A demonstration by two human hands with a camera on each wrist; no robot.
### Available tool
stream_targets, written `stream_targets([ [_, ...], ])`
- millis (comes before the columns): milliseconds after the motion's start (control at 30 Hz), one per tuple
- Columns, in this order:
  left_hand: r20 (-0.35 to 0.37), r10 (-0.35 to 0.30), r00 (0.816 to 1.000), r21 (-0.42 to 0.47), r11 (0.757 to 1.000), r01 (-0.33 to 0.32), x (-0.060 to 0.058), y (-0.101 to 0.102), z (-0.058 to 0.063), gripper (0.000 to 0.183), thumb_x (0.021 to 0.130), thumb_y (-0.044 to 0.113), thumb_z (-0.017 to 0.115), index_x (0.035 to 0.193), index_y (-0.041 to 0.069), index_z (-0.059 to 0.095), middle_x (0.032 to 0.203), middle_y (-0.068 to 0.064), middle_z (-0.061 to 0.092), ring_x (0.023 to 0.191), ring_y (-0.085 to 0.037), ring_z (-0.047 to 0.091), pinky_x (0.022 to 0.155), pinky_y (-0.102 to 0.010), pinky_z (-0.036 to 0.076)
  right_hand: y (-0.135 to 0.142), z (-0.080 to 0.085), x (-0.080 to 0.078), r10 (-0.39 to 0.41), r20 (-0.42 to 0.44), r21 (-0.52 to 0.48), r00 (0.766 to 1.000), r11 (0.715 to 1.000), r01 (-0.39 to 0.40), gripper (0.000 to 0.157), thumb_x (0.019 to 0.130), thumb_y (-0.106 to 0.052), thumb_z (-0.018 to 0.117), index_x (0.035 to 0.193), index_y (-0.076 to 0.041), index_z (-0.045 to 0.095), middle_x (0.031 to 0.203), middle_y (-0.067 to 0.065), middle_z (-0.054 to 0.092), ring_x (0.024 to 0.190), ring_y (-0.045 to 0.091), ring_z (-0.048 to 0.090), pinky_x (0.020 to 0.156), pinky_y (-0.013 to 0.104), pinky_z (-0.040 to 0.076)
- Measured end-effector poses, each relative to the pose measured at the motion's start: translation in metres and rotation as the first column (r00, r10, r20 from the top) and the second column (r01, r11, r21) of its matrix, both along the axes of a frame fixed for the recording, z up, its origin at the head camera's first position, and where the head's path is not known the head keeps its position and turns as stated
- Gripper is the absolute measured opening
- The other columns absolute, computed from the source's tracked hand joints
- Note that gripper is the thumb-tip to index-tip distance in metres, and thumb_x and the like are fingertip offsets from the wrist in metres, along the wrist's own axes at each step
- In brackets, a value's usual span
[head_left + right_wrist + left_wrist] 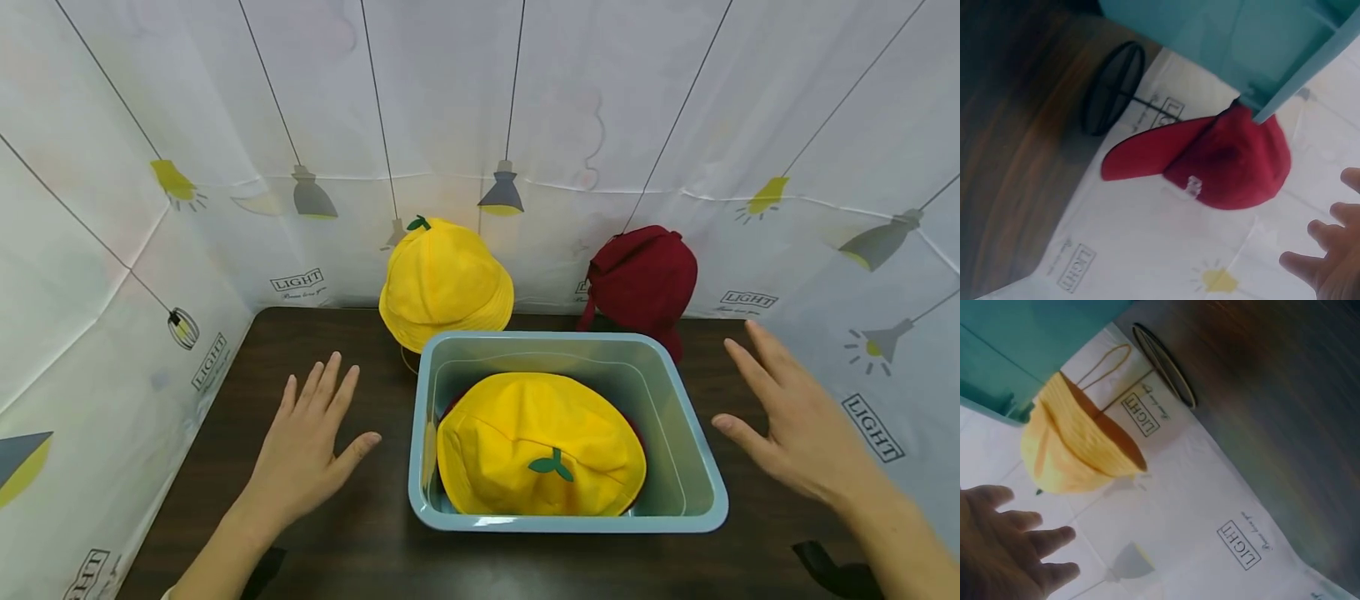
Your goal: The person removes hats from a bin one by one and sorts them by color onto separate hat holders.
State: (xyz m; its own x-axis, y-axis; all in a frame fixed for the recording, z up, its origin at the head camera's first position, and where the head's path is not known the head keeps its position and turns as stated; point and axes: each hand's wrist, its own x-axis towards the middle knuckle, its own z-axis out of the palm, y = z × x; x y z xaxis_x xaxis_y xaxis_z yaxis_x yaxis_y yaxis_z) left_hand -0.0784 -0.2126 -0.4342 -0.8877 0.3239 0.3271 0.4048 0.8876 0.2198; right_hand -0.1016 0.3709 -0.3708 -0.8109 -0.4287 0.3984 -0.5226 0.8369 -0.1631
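A light blue plastic bin (690, 467) stands on the dark table between my two hands. Inside it lies a yellow hat (517, 450) with a green sprout, and a little dark red shows beneath its edge. To the bin's left, my left hand (311, 450) holds nothing, its fingers spread. My right hand (795, 425) is on the other side, fingers extended and thumb apart. Behind the bin, a yellow bucket hat (446, 279) hangs at the left and a dark red cap (647, 275) at the right; the cap's brim shows in the right wrist view.
Each hanging hat has a stand: a round base (1165, 365) shows under the yellow one, and a black ring base (1113, 87) under the red cap. White sheeting (450, 83) printed with lamps rises behind and beside the dark wooden table (360, 550).
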Motion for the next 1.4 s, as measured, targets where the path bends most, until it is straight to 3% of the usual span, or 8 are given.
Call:
stream_targets([
  [133,-0.017,-0.023,1.000,0.010,1.000,0.023,0.000,0.006,0.001,0.087,0.101,0.058,0.059,0.166,0.010,0.028,0.173,-0.017,0.018,0.156,-0.044,0.024,0.127,-0.061,0.005,-0.012,0.010,-0.001,0.045,-0.036,0.025,0.998,0.999,-0.045,0.090,0.093,-0.055,0.072,0.164,-0.012,0.036,0.173,0.015,0.021,0.156,0.039,0.026,0.128,0.046,0.016],
  [267,-0.015,-0.036,0.999,0.015,0.999,0.036,0.001,0.008,0.001,0.086,0.102,0.058,0.058,0.166,0.010,0.029,0.174,-0.015,0.018,0.156,-0.042,0.024,0.126,-0.062,0.008,-0.024,0.015,-0.002,0.105,-0.075,0.027,0.992,0.994,-0.103,0.090,0.096,-0.070,0.058,0.161,-0.009,0.043,0.171,0.017,0.026,0.154,0.041,0.031,0.128,0.043,0.017],
  [433,-0.043,-0.073,0.996,0.037,0.996,0.075,0.000,0.011,0.001,0.083,0.104,0.058,0.055,0.167,0.012,0.027,0.174,-0.012,0.019,0.155,-0.040,0.029,0.125,-0.064,0.017,-0.036,0.021,-0.001,0.158,-0.101,0.037,0.982,0.987,-0.155,0.092,0.097,-0.076,0.047,0.157,-0.006,0.047,0.169,0.018,0.029,0.153,0.038,0.031,0.128,0.032,0.013],
  [733,-0.109,-0.144,0.983,0.105,0.982,0.156,0.000,0.019,0.000,0.077,0.108,0.060,0.042,0.164,0.009,0.034,0.173,-0.011,0.023,0.142,-0.038,0.050,0.113,-0.063,0.039,-0.061,0.033,0.000,0.218,-0.085,0.078,0.972,0.974,-0.212,0.093,0.097,-0.076,0.047,0.158,-0.006,0.045,0.169,0.016,0.032,0.143,0.041,0.044,0.125,0.022,0.012],
  [900,-0.114,-0.204,0.972,0.190,0.956,0.223,0.001,0.025,0.001,0.074,0.108,0.059,0.043,0.165,0.012,0.034,0.172,-0.009,0.025,0.138,-0.038,0.054,0.107,-0.061,0.047,-0.073,0.036,0.000,0.241,-0.054,0.094,0.969,0.967,-0.236,0.092,0.094,-0.075,0.056,0.160,-0.010,0.045,0.169,0.012,0.033,0.136,0.041,0.052,0.122,0.016,0.011],
  [1033,-0.091,-0.249,0.964,0.230,0.937,0.264,0.003,0.031,0.003,0.073,0.107,0.057,0.048,0.166,0.016,0.032,0.172,-0.007,0.026,0.141,-0.034,0.052,0.109,-0.059,0.046,-0.082,0.040,0.002,0.256,-0.020,0.121,0.967,0.960,-0.252,0.092,0.091,-0.072,0.064,0.157,-0.011,0.048,0.168,0.011,0.035,0.131,0.037,0.057,0.120,0.036,0.037],
  [1167,-0.072,-0.282,0.957,0.247,0.924,0.291,0.004,0.035,0.004,0.073,0.107,0.055,0.051,0.166,0.018,0.032,0.172,-0.005,0.028,0.144,-0.031,0.050,0.111,-0.058,0.045,-0.093,0.046,0.005,0.275,0.039,0.122,0.961,0.953,-0.278,0.089,0.089,-0.066,0.073,0.154,-0.009,0.051,0.166,0.011,0.038,0.126,0.036,0.061,0.097,0.059,0.053],
  [1400,-0.087,-0.356,0.931,0.266,0.892,0.366,0.002,0.040,0.001,0.073,0.108,0.059,0.042,0.163,0.011,0.039,0.169,-0.011,0.033,0.145,-0.027,0.048,0.108,-0.057,0.048,-0.112,0.052,0.004,0.324,0.144,0.093,0.935,0.936,-0.338,0.092,0.077,-0.042,0.093,0.154,-0.014,0.052,0.162,0.009,0.043,0.129,0.035,0.060,0.094,0.060,0.056],
])
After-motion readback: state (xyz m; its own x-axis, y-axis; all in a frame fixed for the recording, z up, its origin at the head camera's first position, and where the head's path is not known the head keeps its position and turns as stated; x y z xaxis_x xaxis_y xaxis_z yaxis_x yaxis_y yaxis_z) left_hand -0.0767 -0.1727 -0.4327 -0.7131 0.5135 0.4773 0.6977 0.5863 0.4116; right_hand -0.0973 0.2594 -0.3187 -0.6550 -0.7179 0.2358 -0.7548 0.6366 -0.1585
